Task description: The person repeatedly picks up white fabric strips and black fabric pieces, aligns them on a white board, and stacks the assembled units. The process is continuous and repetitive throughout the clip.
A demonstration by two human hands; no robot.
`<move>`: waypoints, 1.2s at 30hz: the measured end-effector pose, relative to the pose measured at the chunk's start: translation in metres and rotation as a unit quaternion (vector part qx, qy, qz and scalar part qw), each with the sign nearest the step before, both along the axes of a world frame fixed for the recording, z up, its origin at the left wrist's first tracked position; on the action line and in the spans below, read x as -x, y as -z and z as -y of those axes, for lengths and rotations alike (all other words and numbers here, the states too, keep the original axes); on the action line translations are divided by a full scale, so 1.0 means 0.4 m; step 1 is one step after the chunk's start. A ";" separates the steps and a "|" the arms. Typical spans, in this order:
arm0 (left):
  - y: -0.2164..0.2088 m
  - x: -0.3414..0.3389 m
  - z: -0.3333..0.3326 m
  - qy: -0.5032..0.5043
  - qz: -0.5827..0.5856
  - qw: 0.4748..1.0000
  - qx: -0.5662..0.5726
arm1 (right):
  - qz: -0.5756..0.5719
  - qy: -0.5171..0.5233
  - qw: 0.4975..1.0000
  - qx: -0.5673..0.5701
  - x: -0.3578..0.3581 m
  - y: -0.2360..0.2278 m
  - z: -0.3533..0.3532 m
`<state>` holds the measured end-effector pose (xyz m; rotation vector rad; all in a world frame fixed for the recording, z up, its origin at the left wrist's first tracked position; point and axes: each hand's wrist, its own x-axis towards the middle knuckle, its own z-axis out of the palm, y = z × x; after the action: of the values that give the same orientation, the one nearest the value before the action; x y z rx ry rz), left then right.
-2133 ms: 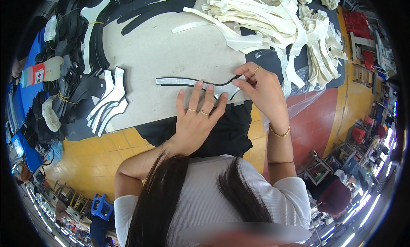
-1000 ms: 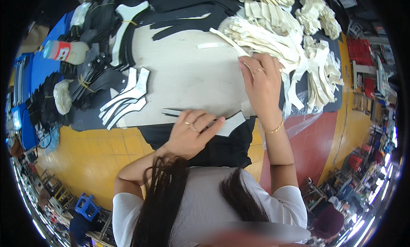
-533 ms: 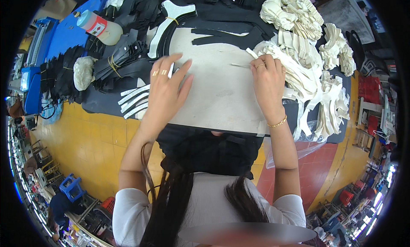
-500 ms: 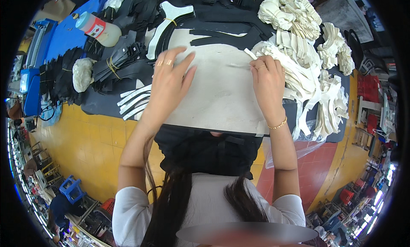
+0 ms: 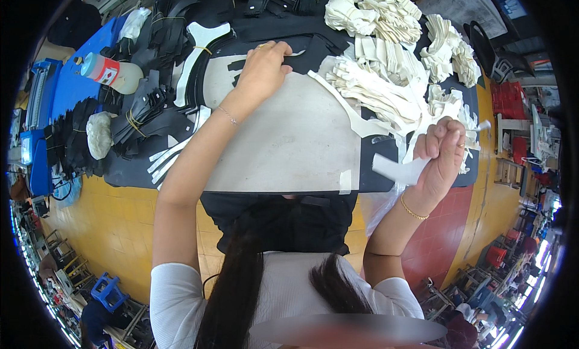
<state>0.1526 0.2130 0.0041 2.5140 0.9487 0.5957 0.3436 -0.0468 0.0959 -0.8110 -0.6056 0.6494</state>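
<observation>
My left hand (image 5: pixel 265 68) rests at the far side of the grey board (image 5: pixel 277 138), its fingers closed over a black fabric piece (image 5: pixel 307 59) whose ends show on both sides of the hand. The grip itself is partly hidden. Raised off the table at the right, my right hand (image 5: pixel 443 153) pinches a white curved strip (image 5: pixel 398 168); one end hangs to the left and a blurred bit shows past the fingers. Another white curved piece (image 5: pixel 347 107) lies along the board's right edge, beside a heap of white strips (image 5: pixel 377 86).
Bundled white strips (image 5: pixel 401 17) fill the far right. Banded black pieces (image 5: pixel 145 111) and a white cut piece (image 5: pixel 192 59) over black ones lie on the left, near a bottle with a red label (image 5: pixel 111 73). White-edged strips (image 5: pixel 166 159) sit at the board's left.
My right hand has moved right and toward me, lifting a white strip. My left hand has reached farther away, onto the black pieces. The view has shifted a little.
</observation>
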 end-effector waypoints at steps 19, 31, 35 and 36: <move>-0.112 0.153 0.338 0.211 -0.100 0.967 0.104 | 0.086 -0.223 0.933 0.270 0.091 0.027 0.106; -0.015 0.346 0.460 0.023 -0.112 0.993 -0.040 | 0.155 -0.345 0.781 0.497 0.282 0.116 -0.123; 0.004 0.345 0.465 0.015 -0.123 0.991 -0.052 | 0.190 -0.347 0.770 0.500 0.309 0.130 -0.178; 0.007 0.346 0.465 0.014 -0.119 0.991 -0.053 | 0.193 -0.347 0.771 0.497 0.313 0.134 -0.188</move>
<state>0.0143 0.0270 0.0014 2.7344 0.9840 0.3508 0.2184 0.0282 0.0422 -1.7766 -0.9612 1.5780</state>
